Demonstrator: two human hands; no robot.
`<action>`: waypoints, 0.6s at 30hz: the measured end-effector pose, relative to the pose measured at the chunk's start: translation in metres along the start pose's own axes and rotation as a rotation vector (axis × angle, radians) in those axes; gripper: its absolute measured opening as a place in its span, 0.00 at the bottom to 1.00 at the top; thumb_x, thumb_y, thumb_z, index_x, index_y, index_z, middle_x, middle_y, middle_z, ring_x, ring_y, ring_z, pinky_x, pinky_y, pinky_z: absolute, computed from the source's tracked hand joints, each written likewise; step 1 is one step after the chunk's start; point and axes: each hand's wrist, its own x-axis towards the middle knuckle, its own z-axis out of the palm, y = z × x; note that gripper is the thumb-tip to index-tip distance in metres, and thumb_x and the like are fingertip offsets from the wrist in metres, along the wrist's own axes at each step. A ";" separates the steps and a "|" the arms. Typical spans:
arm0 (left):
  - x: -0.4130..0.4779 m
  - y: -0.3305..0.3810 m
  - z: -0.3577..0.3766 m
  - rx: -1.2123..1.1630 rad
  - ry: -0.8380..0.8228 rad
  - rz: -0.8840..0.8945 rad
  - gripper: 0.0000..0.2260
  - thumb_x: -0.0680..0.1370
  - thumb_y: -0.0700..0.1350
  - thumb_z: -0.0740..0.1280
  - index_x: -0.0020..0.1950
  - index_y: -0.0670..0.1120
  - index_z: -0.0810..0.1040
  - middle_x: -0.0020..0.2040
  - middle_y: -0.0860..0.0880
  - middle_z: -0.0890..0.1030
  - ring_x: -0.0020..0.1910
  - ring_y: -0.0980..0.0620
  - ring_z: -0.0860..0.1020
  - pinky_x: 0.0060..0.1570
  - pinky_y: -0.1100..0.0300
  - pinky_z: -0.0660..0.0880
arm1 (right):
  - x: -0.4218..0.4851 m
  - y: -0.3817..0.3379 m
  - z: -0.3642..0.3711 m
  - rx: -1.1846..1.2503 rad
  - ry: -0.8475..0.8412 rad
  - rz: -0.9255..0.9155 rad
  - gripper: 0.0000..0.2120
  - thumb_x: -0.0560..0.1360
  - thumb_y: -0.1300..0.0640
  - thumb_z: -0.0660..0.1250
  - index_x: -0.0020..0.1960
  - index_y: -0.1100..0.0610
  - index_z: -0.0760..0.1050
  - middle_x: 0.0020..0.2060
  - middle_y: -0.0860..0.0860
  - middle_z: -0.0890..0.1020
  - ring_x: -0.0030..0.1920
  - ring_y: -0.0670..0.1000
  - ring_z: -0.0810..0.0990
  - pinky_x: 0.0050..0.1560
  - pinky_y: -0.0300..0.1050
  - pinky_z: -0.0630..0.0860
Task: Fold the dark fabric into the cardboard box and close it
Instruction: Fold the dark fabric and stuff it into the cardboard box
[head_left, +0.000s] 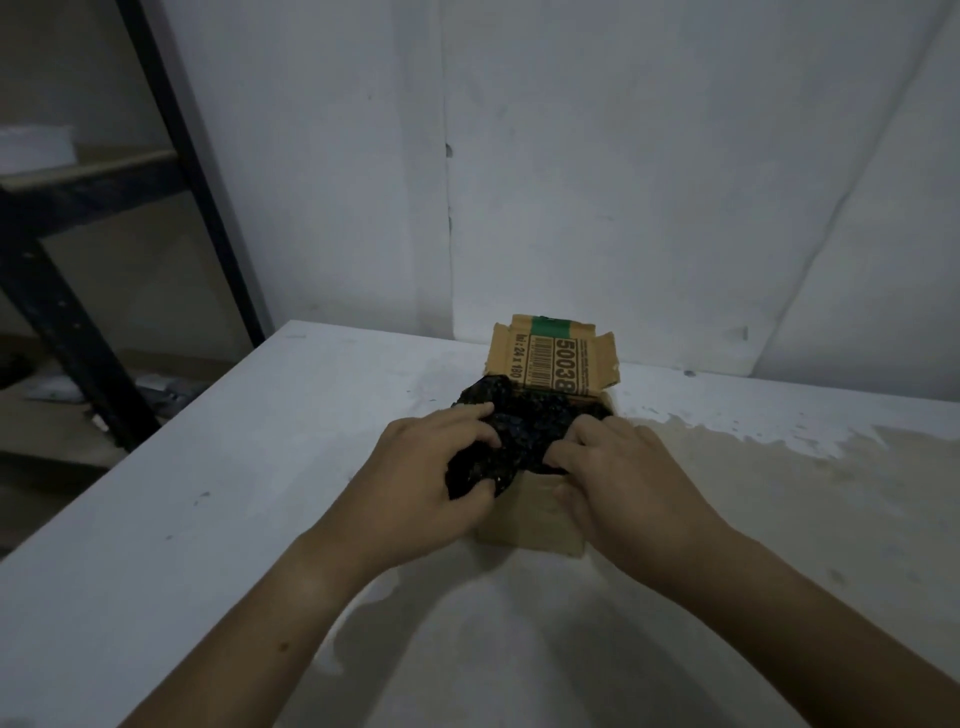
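Note:
A small cardboard box (535, 514) stands on the white table, its lid (553, 364) upright at the far side with a barcode, printed numbers and green tape. Dark sparkly fabric (524, 423) bulges out of the box's open top and spills over its left and near edges. My left hand (431, 473) grips a bunch of the fabric at the box's left near corner, fingers curled round it. My right hand (618, 473) pinches the fabric's right edge at the box's rim, its thumb against the box's front wall.
The white table (208, 519) has worn, stained patches at the right and near side. A white wall stands close behind the box. A dark metal shelf rack (78, 218) stands to the left beyond the table's edge.

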 end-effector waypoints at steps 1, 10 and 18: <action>-0.002 -0.002 -0.002 0.023 -0.039 0.002 0.15 0.73 0.49 0.71 0.60 0.54 0.81 0.72 0.56 0.73 0.68 0.66 0.69 0.67 0.66 0.67 | -0.002 0.001 0.000 0.000 0.005 0.000 0.11 0.74 0.56 0.69 0.56 0.49 0.79 0.47 0.48 0.77 0.47 0.52 0.74 0.43 0.45 0.62; 0.029 0.001 -0.006 0.044 -0.061 0.079 0.04 0.79 0.42 0.67 0.50 0.47 0.82 0.58 0.53 0.75 0.56 0.55 0.74 0.54 0.59 0.74 | -0.008 0.002 0.002 0.071 -0.024 -0.012 0.24 0.67 0.56 0.75 0.61 0.47 0.74 0.52 0.45 0.78 0.48 0.49 0.76 0.45 0.42 0.67; 0.041 0.016 0.008 -0.024 0.112 0.002 0.05 0.77 0.42 0.71 0.46 0.48 0.76 0.50 0.54 0.70 0.50 0.57 0.73 0.52 0.64 0.74 | 0.002 -0.002 -0.001 0.095 -0.020 0.018 0.10 0.75 0.57 0.66 0.55 0.47 0.77 0.49 0.44 0.76 0.51 0.48 0.74 0.45 0.45 0.65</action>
